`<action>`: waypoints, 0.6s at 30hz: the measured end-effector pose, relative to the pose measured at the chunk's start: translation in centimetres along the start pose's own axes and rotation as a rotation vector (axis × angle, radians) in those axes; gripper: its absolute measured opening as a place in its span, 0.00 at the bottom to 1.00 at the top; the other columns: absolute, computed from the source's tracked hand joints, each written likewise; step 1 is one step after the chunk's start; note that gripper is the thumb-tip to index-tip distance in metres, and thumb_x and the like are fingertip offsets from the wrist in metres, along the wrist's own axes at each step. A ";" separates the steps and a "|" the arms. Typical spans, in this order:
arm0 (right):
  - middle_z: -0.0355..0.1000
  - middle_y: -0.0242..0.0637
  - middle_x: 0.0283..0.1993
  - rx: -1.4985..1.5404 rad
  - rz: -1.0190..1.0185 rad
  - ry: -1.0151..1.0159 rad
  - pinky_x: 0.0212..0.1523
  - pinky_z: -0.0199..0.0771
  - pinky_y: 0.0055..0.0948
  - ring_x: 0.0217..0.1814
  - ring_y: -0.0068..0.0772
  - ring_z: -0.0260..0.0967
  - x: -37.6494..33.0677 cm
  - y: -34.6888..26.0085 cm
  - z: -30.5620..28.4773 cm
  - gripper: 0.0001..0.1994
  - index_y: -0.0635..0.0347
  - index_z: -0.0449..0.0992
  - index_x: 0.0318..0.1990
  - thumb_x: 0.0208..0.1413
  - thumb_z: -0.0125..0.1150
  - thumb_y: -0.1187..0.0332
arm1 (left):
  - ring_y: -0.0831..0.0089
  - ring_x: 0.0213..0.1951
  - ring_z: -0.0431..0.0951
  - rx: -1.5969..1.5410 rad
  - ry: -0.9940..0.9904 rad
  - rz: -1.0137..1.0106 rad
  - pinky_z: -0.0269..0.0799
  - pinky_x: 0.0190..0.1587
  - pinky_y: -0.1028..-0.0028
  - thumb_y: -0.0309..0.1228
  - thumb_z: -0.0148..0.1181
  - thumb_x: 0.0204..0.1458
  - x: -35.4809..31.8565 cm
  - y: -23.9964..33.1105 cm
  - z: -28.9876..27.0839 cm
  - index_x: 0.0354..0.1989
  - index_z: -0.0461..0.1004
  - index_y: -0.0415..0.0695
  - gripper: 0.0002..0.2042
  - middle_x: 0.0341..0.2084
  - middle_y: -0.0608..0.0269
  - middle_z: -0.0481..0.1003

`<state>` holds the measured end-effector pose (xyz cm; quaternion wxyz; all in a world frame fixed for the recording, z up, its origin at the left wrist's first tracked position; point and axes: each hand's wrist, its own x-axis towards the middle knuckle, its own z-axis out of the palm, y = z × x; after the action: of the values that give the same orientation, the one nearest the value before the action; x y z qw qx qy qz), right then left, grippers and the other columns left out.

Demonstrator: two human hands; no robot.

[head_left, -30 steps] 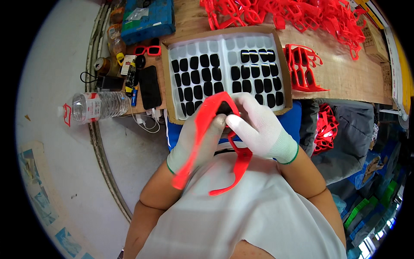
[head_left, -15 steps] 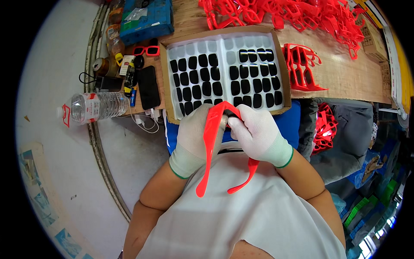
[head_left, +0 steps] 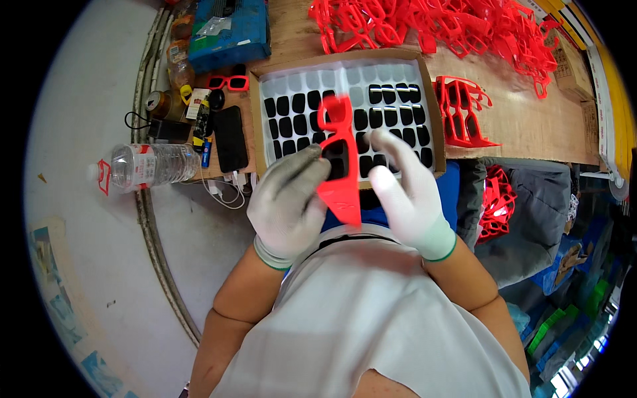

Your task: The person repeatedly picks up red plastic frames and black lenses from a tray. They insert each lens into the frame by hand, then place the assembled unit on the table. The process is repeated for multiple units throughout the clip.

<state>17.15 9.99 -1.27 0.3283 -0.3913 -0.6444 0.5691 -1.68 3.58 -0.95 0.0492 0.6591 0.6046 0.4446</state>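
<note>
In white gloves with green cuffs, both my hands are over the near side of a cardboard tray. My left hand (head_left: pixel 288 209) grips a red glasses frame (head_left: pixel 346 186) by its side, fingers at the rim of the nearer eye opening. The frame is turned on end, pointing away from me and a little blurred. Its nearer opening looks dark; whether that is a fitted lens or the tray's lenses behind, I cannot tell. My right hand (head_left: pixel 417 205) is just right of the frame, apart from it, fingers spread and nothing visible in them. Rows of dark lenses (head_left: pixel 396 116) lie in the tray (head_left: pixel 432 99).
A heap of red frames (head_left: pixel 458 26) covers the table's far right. Red sunglasses (head_left: pixel 458 113) stand right of the tray. On the left are a phone (head_left: pixel 230 139), a large water bottle (head_left: pixel 152 166), a blue box (head_left: pixel 229 36) and small red sunglasses (head_left: pixel 229 82).
The frame has swung from temples toward me to standing on end, pointing away. My right hand has let go of it and moved right, its fingers opening. My left hand still holds on.
</note>
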 end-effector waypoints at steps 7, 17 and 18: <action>0.71 0.39 0.55 0.525 0.292 -0.207 0.61 0.67 0.29 0.58 0.25 0.67 -0.2 -0.8 -0.2 0.19 0.69 0.68 0.60 0.65 0.49 0.72 | 0.56 0.41 0.83 -0.158 -0.101 0.000 0.80 0.43 0.68 0.18 0.64 0.45 -1.1 1.1 1.0 0.40 0.80 0.38 0.11 0.43 0.46 0.79; 0.75 0.41 0.35 0.689 0.472 -0.254 0.40 0.76 0.27 0.32 0.29 0.75 0.3 0.3 -1.8 0.15 0.73 0.72 0.49 0.61 0.48 0.70 | 0.65 0.38 0.81 -0.491 -0.187 -0.431 0.76 0.44 0.71 0.23 0.55 0.57 -2.2 -0.3 0.8 0.41 0.75 0.32 0.08 0.41 0.48 0.79; 0.75 0.42 0.30 0.637 0.528 -0.204 0.33 0.74 0.26 0.26 0.29 0.73 0.3 0.5 -2.2 0.16 0.73 0.73 0.44 0.58 0.48 0.67 | 0.67 0.39 0.80 -0.497 -0.241 -0.476 0.75 0.46 0.71 0.24 0.53 0.58 -2.4 -0.3 0.6 0.42 0.75 0.31 0.09 0.41 0.49 0.78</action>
<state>18.94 11.35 -1.46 0.2106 -0.3636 -0.3431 0.8401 -1.22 1.93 -2.81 0.3808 0.5156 0.6044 0.4732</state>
